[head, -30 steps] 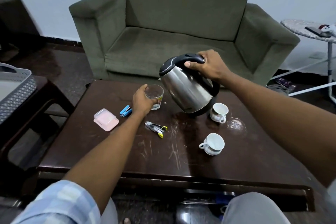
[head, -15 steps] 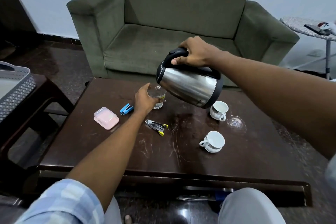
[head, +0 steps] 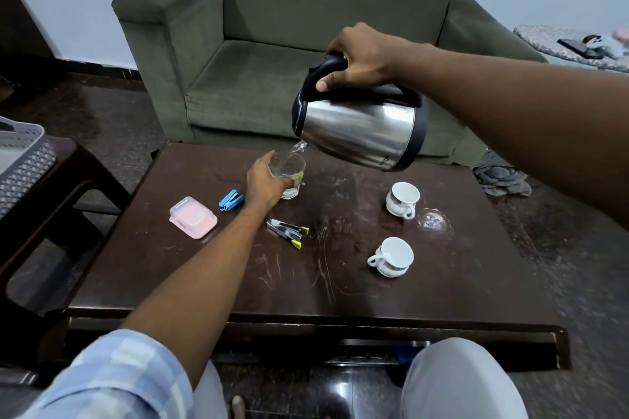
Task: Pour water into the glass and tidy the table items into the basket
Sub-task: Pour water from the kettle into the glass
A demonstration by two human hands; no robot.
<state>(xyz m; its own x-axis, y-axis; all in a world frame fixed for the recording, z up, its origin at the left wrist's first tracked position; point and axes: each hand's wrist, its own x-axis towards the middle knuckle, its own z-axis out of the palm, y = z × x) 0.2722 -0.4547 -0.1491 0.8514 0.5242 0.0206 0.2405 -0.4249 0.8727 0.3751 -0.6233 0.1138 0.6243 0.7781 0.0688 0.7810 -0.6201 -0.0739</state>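
Observation:
My right hand (head: 360,56) grips the black handle of a steel kettle (head: 360,131), tipped almost level with its spout to the left. Water runs from the spout into a clear glass (head: 293,177) standing on the dark wooden table (head: 238,282). My left hand (head: 267,180) wraps around the glass from its left side. On the table lie a pink lidded box (head: 193,217), a blue stapler (head: 230,200), a black and yellow tool (head: 287,231) and two white cups (head: 402,198) (head: 391,257). A grey basket (head: 23,160) sits at the far left on a side table.
A green sofa (head: 289,44) stands behind the table. A wet patch (head: 434,221) shines on the tabletop right of the far cup. A cloth (head: 502,177) lies on the floor at the right, and a small table with a phone (head: 575,48) stands beyond it.
The kettle has risen and tipped further toward the glass, from slanted to nearly level, and water now streams from its spout. My left hand has stayed on the glass.

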